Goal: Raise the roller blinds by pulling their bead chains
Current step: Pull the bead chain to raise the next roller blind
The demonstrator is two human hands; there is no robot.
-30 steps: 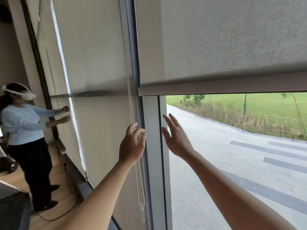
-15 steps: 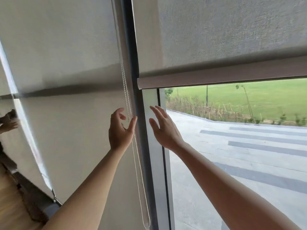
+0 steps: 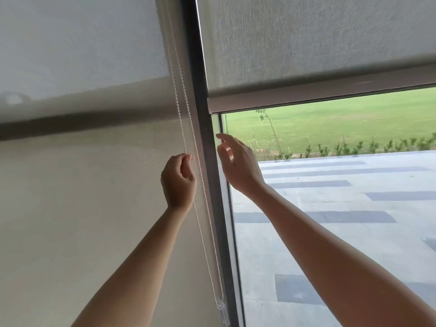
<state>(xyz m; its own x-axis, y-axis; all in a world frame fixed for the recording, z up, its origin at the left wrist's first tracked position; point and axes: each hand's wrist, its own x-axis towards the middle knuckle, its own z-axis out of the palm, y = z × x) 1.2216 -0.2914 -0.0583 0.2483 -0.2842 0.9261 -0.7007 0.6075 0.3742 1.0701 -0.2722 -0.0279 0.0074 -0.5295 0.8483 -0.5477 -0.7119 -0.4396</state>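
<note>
The right roller blind (image 3: 306, 43) is already part-raised, its bottom bar (image 3: 318, 96) clear of the glass; the left roller blind (image 3: 82, 185) hangs fully down. Its bead chain (image 3: 186, 109) runs as a loop just left of the dark window mullion (image 3: 203, 114). The left hand (image 3: 178, 180) is curled closed, fingertips pinching the loop's left strand — the grasping step. The right hand (image 3: 238, 166) hovers loosely open beside the mullion, holding nothing. Next, likely a steady downward pull — on whichever strand lifts.

Tight slot: bead chain (image 3: 188, 128) hangs just left of the dark mullion (image 3: 203, 138); open space below the right blind's bottom rail (image 3: 306, 95).
</note>
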